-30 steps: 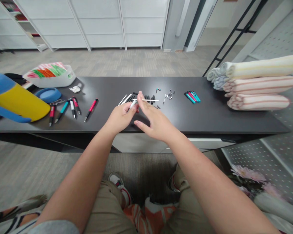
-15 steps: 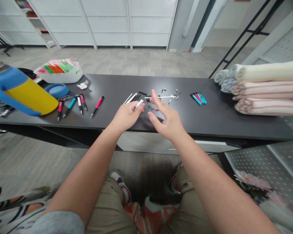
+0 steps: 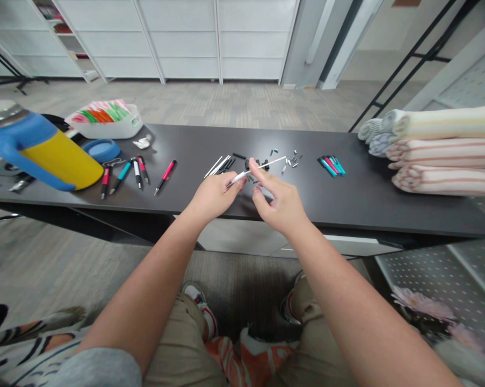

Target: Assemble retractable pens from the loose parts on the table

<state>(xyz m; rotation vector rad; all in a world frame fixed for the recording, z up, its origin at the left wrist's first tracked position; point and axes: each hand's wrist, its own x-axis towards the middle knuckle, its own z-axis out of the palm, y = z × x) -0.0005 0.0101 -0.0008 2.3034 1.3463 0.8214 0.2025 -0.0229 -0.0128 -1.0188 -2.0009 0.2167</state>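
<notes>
My left hand [image 3: 212, 196] is closed round a short white pen barrel [image 3: 236, 178] whose tip points up and right. My right hand [image 3: 276, 199] pinches a thin white refill [image 3: 271, 163] between thumb and forefinger, its near end at the barrel's mouth. Both hands hover over the near middle of the black table [image 3: 367, 201]. Just beyond them lie several white refills [image 3: 216, 165], black pen parts [image 3: 255, 161] and small metal springs and tips [image 3: 290, 158].
Assembled pens [image 3: 135, 173] in red, teal and white lie at the left, more teal and pink pens [image 3: 331, 165] at the right. A yellow and blue jug [image 3: 44, 153], a blue lid [image 3: 102, 150] and a white tray [image 3: 105, 119] stand far left. Rolled towels [image 3: 439, 148] are stacked at the right.
My right hand drew the refill back toward the barrel and tilted it, so its near end now meets the barrel's mouth. The left hand barely moved. The view drifted slightly.
</notes>
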